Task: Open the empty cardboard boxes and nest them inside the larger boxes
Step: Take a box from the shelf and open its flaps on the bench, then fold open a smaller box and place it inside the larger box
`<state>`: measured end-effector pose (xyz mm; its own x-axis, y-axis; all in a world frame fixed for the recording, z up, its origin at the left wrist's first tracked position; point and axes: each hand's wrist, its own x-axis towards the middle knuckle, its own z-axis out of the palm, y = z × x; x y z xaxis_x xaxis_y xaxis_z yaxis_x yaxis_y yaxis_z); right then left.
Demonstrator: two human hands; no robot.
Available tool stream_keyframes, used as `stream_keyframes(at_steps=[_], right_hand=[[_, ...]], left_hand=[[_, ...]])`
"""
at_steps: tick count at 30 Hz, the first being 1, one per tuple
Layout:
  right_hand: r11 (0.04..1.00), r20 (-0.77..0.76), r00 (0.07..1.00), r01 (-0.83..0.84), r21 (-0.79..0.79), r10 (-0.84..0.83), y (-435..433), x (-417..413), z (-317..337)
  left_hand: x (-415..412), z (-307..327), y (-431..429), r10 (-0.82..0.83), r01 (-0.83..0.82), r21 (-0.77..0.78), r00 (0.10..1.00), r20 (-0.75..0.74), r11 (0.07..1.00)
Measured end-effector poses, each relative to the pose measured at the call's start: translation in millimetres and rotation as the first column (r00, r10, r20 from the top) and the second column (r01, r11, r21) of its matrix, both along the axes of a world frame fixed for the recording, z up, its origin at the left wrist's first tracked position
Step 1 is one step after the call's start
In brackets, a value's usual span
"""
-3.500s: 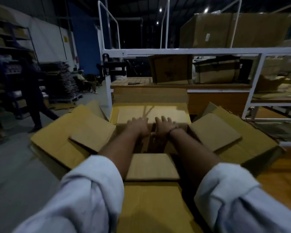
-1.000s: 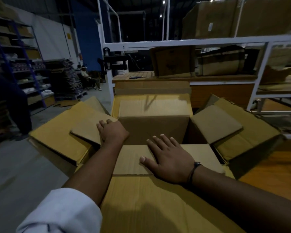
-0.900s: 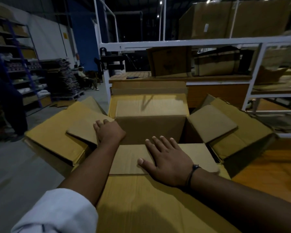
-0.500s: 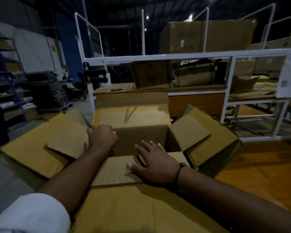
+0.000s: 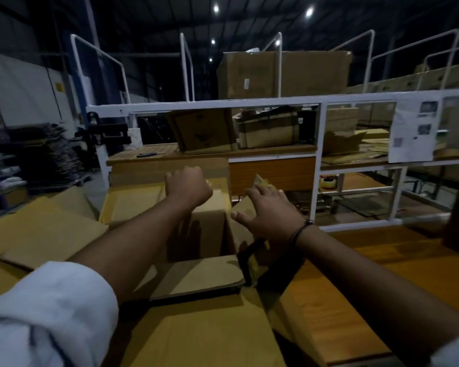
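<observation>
Box (image 5: 210, 229) open — L hand (image 5: 188, 186) curled, R hand (image 5: 268, 213) spread by flap (image 5: 243, 206).

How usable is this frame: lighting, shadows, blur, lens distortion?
Head view: dim overall, ceiling lamps flare as blobs; a hand-shaped shadow falls on the open box's inner wall; the wide angle bows the white rack rail; the left sleeve looks soft.

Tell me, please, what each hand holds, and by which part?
Left hand curls at the far flap's edge; a grip cannot be told. Right hand, fingers straight, touches the right flap, holding nothing.
</observation>
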<state>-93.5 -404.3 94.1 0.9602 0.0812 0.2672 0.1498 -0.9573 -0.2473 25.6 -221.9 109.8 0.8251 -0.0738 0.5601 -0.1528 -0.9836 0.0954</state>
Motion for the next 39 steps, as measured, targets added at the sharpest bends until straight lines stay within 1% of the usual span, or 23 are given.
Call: stream_keyframes(at_steps=[2,5,9,13,20,23,26,29,32,34,36,38,39], right_hand=[[1.000,0.030,1.000,0.007,-0.002,-0.007,-25.0,2.2,5.8],[0.998,0.085,0.994,0.068,-0.014,-0.066,-60.2,7.6,9.8],[0.991,0.115,0.984,0.132,0.016,-0.133,-100.9,10.0,8.3],[0.985,0.129,0.977,0.168,0.041,-0.172,-141.6,6.7,-0.1],[0.963,0.148,0.952,0.257,0.084,-0.267,-219.7,-11.2,-20.1],[0.946,0.126,0.939,0.313,0.083,-0.321,-254.9,-17.8,-29.3],[0.927,0.101,0.924,0.357,0.113,-0.368,-291.2,-25.9,-38.0],[0.915,0.082,0.915,0.383,0.131,-0.395,-324.8,-36.2,-47.4],[0.895,0.070,0.896,0.429,0.121,-0.439,-357.5,-45.5,-60.6],[0.883,0.066,0.883,0.455,0.113,-0.464,-379.6,-52.2,-69.5],[0.868,0.058,0.870,0.482,0.114,-0.491,-401.6,-61.3,-77.0],[0.852,0.068,0.853,0.506,0.133,-0.517,-423.0,-73.0,-83.9],[0.844,0.078,0.844,0.517,0.142,-0.530,-433.6,-79.3,-86.9]], left_hand=[[-3.7,6.2,-26.2,-0.048,0.048,-0.020,0.999,0.008,0.999],[-9.1,14.4,-65.1,-0.115,0.115,-0.043,0.993,0.006,0.992],[-16.5,17.2,-117.1,-0.207,0.207,-0.040,0.978,0.008,0.977],[-22.0,14.3,-166.2,-0.264,0.265,-0.051,0.964,0.035,0.963],[-33.4,10.2,-253.8,-0.319,0.314,-0.110,0.947,-0.031,0.943],[-37.9,8.9,-290.7,-0.335,0.327,-0.080,0.935,-0.120,0.942],[-40.6,4.7,-331.3,-0.333,0.349,0.001,0.897,-0.291,0.937],[-41.5,-5.9,-376.5,-0.378,0.416,-0.019,0.806,-0.455,0.909],[-46.5,-21.5,-421.2,-0.416,0.492,0.008,0.744,-0.523,0.870],[-48.9,-32.9,-447.9,-0.449,0.536,0.015,0.722,-0.527,0.844],[-48.1,-44.6,-469.6,-0.494,0.565,-0.009,0.713,-0.497,0.825],[-49.7,-54.8,-485.3,-0.546,0.587,-0.050,0.714,-0.438,0.808],[-51.3,-59.3,-492.1,-0.582,0.600,-0.082,0.719,-0.380,0.795]])
